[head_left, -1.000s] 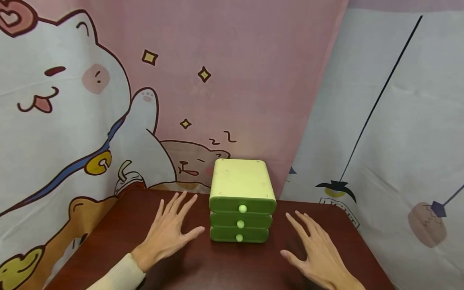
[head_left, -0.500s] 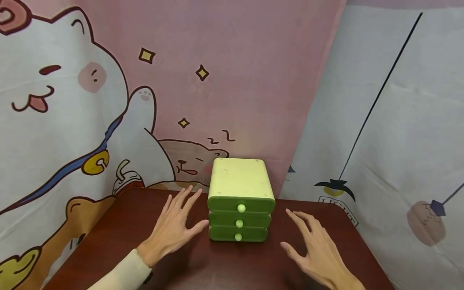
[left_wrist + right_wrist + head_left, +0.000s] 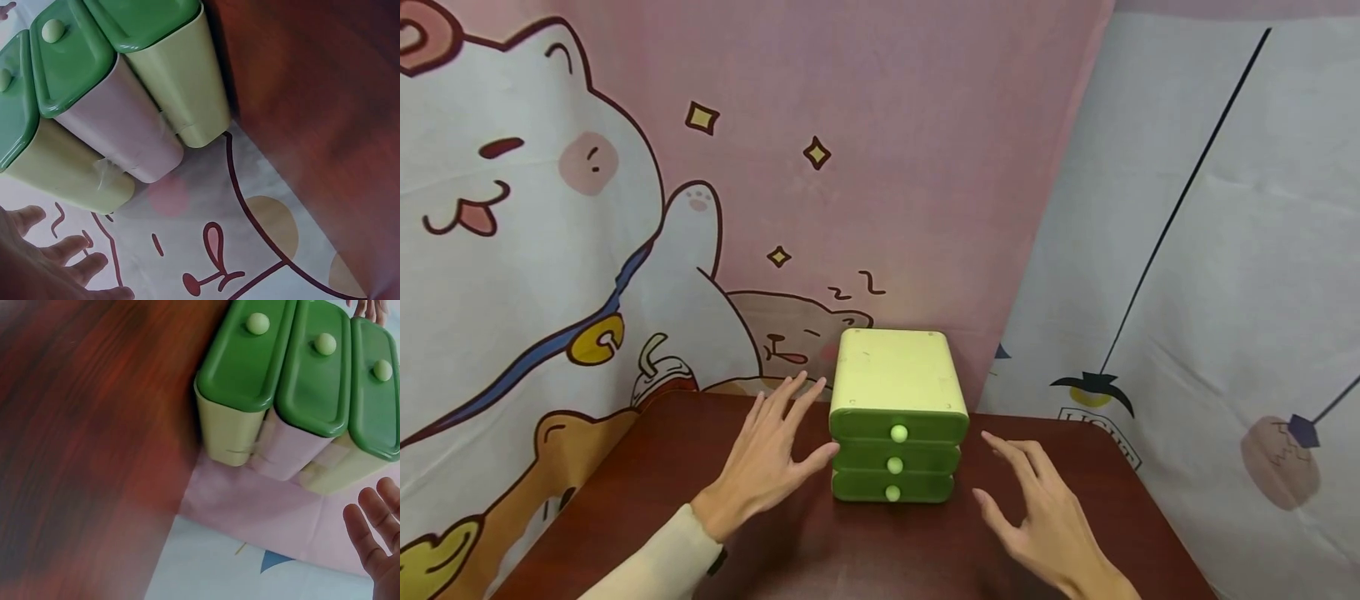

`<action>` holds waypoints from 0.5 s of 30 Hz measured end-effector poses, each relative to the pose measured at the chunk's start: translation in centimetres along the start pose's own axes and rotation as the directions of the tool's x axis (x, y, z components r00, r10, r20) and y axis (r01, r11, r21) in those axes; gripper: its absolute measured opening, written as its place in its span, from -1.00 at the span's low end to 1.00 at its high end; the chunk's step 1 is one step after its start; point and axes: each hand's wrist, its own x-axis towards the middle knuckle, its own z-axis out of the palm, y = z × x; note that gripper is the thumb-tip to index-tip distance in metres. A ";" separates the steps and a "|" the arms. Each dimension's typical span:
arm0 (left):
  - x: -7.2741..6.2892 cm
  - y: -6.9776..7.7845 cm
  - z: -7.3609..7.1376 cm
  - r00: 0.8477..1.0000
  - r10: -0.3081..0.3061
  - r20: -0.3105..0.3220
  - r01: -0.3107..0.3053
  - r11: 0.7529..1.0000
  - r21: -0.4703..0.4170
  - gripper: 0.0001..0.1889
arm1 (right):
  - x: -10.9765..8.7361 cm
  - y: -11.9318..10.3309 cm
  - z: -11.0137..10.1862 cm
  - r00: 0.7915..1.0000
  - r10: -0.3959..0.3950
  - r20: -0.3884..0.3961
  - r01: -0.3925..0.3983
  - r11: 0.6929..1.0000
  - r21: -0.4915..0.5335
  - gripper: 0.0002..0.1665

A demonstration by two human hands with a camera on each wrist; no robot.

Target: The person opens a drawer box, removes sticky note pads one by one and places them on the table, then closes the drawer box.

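Note:
A small three-tier drawer cabinet (image 3: 898, 371) stands on the table, with a pale yellow top, green drawer fronts and round light-green knobs. All its drawers are closed. In the wrist views its sides show two yellow tiers and a pink middle tier (image 3: 128, 119), with clear tape across the joints. My left hand (image 3: 767, 462) is held left of the cabinet, fingers spread, its thumb tip right at the cabinet's left edge. On the other side, my right hand (image 3: 1045, 521) hovers with fingers loosely bent and a gap to the cabinet. Neither hand holds anything.
The dark red-brown wooden table (image 3: 865, 558) spreads around the cabinet. Close behind it hangs a pink and white cloth (image 3: 925, 167) printed with cartoon animals, which also runs along both sides of the table.
My left hand has moved right and slightly forward, closer to the cabinet. My right hand has shifted a little left, its fingers bending more. The cabinet stays in place.

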 end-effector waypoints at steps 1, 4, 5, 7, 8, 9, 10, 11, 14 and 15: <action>0.1 0.0 -0.1 1.000 0.004 -0.001 -0.004 1.000 -0.002 0.03 | 0.2 -0.2 0.0 1.000 -0.012 -0.009 0.012 1.000 0.010 0.10; 0.3 0.2 -0.2 1.000 0.020 -0.008 -0.020 1.000 -0.007 0.03 | 0.7 -0.6 0.2 0.998 -0.054 -0.038 0.055 0.998 0.032 0.09; 0.4 0.2 -0.2 1.000 0.025 -0.012 -0.025 1.000 -0.009 0.02 | 0.9 -0.8 0.3 0.997 -0.067 -0.046 0.068 0.997 0.039 0.08; 0.5 0.3 -0.3 0.999 0.029 -0.012 -0.030 0.999 -0.013 0.02 | 1.2 -1.1 0.4 0.994 -0.090 -0.061 0.093 0.994 0.049 0.04; 0.6 0.3 -0.3 0.999 0.032 -0.012 -0.033 0.999 -0.013 0.01 | 1.3 -1.2 0.4 0.993 -0.097 -0.065 0.100 0.994 0.050 0.02; 0.7 0.4 -0.4 0.999 0.034 -0.011 -0.034 0.999 -0.015 0.01 | 1.5 -1.4 0.4 0.993 -0.100 -0.068 0.103 0.993 0.049 0.00; 0.8 0.4 -0.4 0.999 0.039 -0.012 -0.039 0.999 -0.015 0.00 | 1.6 -1.5 0.5 0.993 -0.098 -0.064 0.101 0.994 0.050 -0.02; 0.9 0.5 -0.4 0.999 0.046 -0.017 -0.047 0.999 -0.014 -0.01 | 1.7 -1.6 0.5 0.994 -0.096 -0.061 0.099 0.994 0.055 -0.03; 1.4 0.6 -0.5 0.998 0.065 -0.026 -0.065 0.998 -0.006 -0.03 | 2.0 -2.0 0.6 0.996 -0.076 -0.041 0.079 0.995 0.066 -0.05; 1.5 0.7 -0.6 0.997 0.071 -0.030 -0.071 0.997 -0.006 -0.04 | 2.1 -2.1 0.6 0.997 -0.072 -0.037 0.075 0.994 0.075 -0.05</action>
